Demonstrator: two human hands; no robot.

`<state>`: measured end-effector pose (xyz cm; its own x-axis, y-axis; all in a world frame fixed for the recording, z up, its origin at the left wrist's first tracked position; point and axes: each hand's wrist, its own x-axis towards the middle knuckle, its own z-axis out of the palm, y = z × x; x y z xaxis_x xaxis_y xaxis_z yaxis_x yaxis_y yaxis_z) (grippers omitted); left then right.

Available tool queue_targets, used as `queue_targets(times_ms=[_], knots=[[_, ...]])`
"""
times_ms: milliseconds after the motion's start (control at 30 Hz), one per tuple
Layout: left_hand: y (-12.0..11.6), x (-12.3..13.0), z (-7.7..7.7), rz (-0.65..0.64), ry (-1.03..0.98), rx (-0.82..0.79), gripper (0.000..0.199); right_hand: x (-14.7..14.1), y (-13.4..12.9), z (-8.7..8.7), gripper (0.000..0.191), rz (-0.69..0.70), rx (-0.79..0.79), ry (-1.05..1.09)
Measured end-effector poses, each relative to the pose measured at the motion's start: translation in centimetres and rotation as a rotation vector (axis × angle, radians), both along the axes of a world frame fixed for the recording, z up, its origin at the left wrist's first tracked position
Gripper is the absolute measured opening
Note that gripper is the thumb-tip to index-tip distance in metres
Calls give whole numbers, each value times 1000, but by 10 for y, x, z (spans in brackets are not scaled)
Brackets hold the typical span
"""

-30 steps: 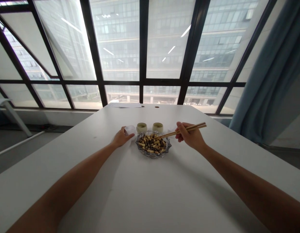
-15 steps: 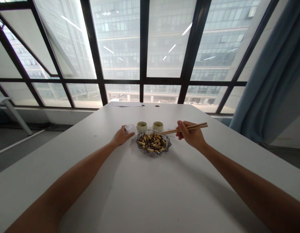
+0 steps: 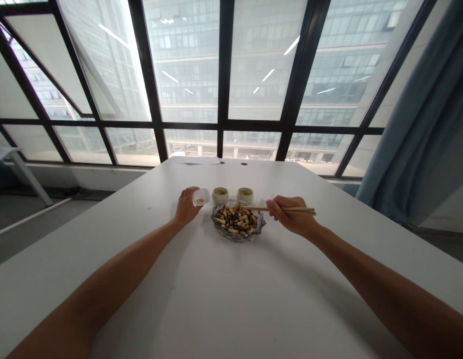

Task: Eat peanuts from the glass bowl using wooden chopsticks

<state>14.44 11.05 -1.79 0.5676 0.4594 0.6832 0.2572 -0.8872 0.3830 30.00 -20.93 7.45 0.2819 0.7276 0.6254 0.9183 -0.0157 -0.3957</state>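
Note:
My left hand (image 3: 186, 206) is closed around a small translucent plastic cup (image 3: 200, 195), tilted so its mouth faces me. A few yellowish bits show inside that cup. My right hand (image 3: 291, 213) grips a pair of wooden chopsticks (image 3: 304, 211), their tips reaching left over the far side of a clear, wavy-rimmed bowl (image 3: 239, 240). Unshelled peanuts (image 3: 237, 219) and dark seeds, apparently sunflower seeds, fill the bowl. Whether the tips pinch anything cannot be made out. Directly behind the bowl stand two pale green cups, one left (image 3: 220, 195) and one right (image 3: 245, 195).
The white table (image 3: 216, 289) stretches toward large windows with dark frames (image 3: 224, 89). White paper (image 3: 196, 160) lies at its far edge, near a small brown round spot (image 3: 244, 164). A blue curtain (image 3: 403, 129) hangs at right. Another table (image 3: 27, 172) stands at far left.
My left hand has tipped the plastic cup so its mouth turns toward me. My right hand has shifted slightly left and lower, and the chopsticks now lie nearly level.

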Motion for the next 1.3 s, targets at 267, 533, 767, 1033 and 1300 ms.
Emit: queue_targets(times_ms=[267,533,767,1033,1300], knots=[[-2,1,1,127,111,-261,74,8,7,-6,55,-47,136,370],[13,4,18,232,250,-267,93,20,9,-8,59,-74,221,555],[4,49,48,-109,474,86,88,24,6,-8,59,-73,232,574],[4,89,53,-157,643,4,72,26,6,-6,58,-60,233,563],[0,76,51,-257,524,280,58,24,4,-3,56,-66,241,553]])
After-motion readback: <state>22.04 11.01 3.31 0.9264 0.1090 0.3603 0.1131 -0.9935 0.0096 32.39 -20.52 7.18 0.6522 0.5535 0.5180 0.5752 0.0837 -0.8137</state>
